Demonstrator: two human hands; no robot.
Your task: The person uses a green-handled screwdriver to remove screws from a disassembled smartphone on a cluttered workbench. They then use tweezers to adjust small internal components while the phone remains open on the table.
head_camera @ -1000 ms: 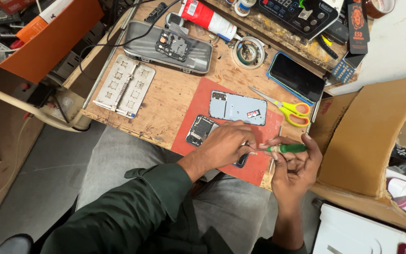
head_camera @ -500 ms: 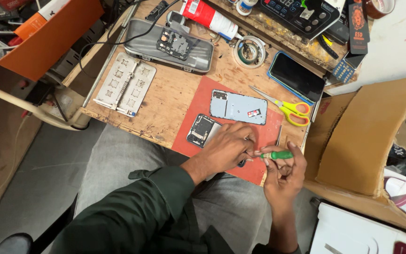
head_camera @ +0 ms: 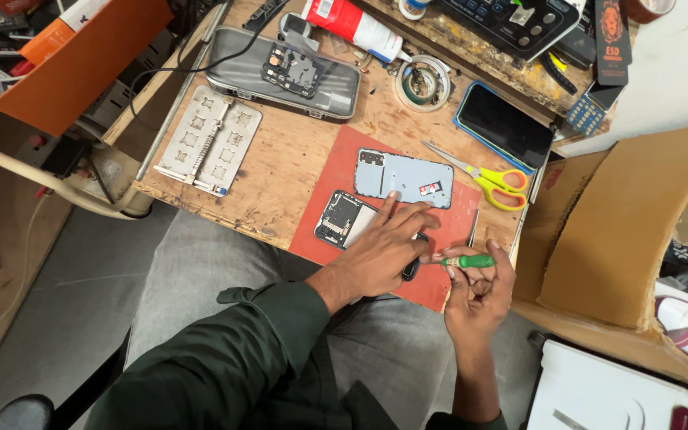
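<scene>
Head view, looking down at a person seated at a small wooden worktop (head_camera: pixel 280 159), grey trousers and dark green sleeves filling the lower frame.

The left hand (head_camera: pixel 384 247) lies palm down on an opened black smartphone (head_camera: pixel 344 219) with its inner parts exposed, pressing it flat against a red rubber mat (head_camera: pixel 336 159) at the near edge of the worktop; the fingers are spread over the phone's right half, not curled around it. The right hand (head_camera: pixel 479 287), just beside the left and at the mat's near right corner, pinches a small screwdriver with a green handle (head_camera: pixel 465 260) between thumb and fingertips, the tool lying roughly level with its tip pointing left toward the phone.

On the mat just beyond the phone lies a pale blue phone back cover (head_camera: pixel 404 177), inner side up. To its right, partly off the mat, rest yellow-handled scissors (head_camera: pixel 491 179). Further back sits a dark-screened phone in a blue case (head_camera: pixel 503 127), a roll of tape (head_camera: pixel 422 84), and a red and white tube (head_camera: pixel 352 20). A grey oblong tray holding a circuit board (head_camera: pixel 280 72) is at the back left, with a grey metal fixture plate (head_camera: pixel 205 143) nearer the left edge. An open cardboard box (head_camera: pixel 623 239) stands to the right of the worktop.
</scene>
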